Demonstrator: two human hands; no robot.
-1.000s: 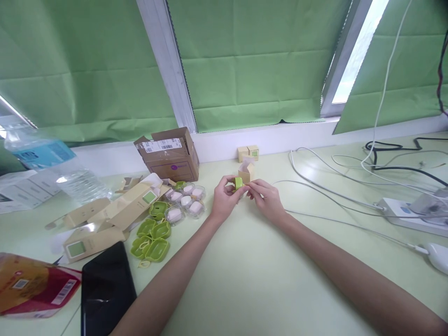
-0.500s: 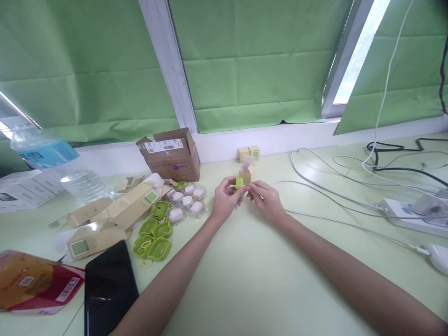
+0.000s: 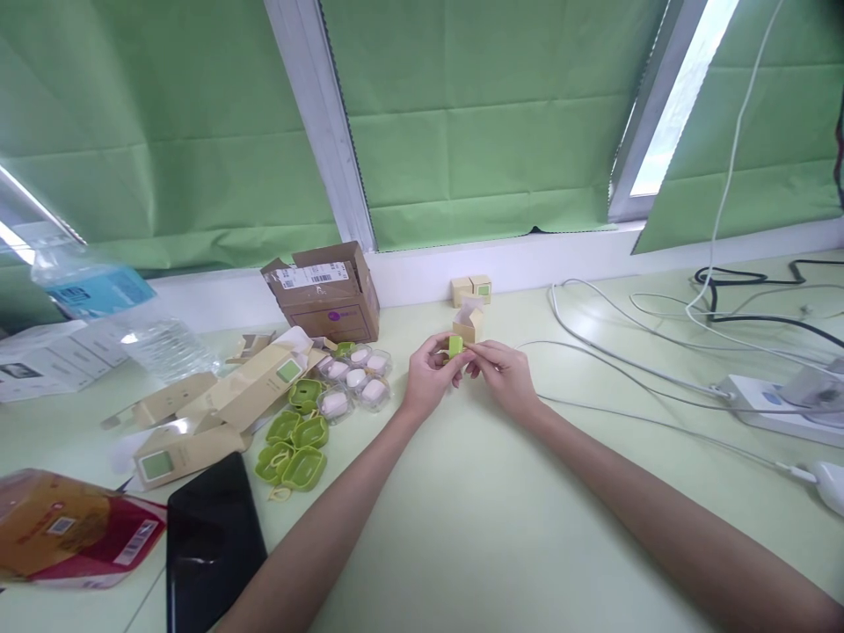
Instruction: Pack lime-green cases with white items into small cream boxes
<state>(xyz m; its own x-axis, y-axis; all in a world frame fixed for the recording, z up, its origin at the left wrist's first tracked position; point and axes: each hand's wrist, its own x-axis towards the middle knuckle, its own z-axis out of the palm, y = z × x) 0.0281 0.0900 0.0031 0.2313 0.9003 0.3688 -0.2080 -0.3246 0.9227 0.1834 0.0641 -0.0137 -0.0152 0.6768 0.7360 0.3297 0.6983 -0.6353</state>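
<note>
A small bright green case (image 3: 454, 345) is held up over the table, between the thumb and fingers of my left hand (image 3: 425, 376). My right hand (image 3: 506, 376) pinches at the case's right side; what its fingertips grip is too small to make out, perhaps a thin loop. Just behind the hands stands a small open tan carton (image 3: 467, 327). To the left lie several open green case shells (image 3: 304, 469), some with pale loops. Beside them are clear plastic packs (image 3: 356, 380) holding pale, rounded blocks.
At the wall stand two small closed boxes (image 3: 470, 290) and a brown cardboard box (image 3: 338, 303). Opened tan cartons (image 3: 254, 387), a black tablet (image 3: 214, 545), a red-gold pouch (image 3: 72, 532) and a water bottle (image 3: 109, 294) occupy the left. Cables and a power strip (image 3: 784, 407) lie right.
The whole view has shifted slightly, so things appear a little further right. Both hands keep the same hold around the green case.
</note>
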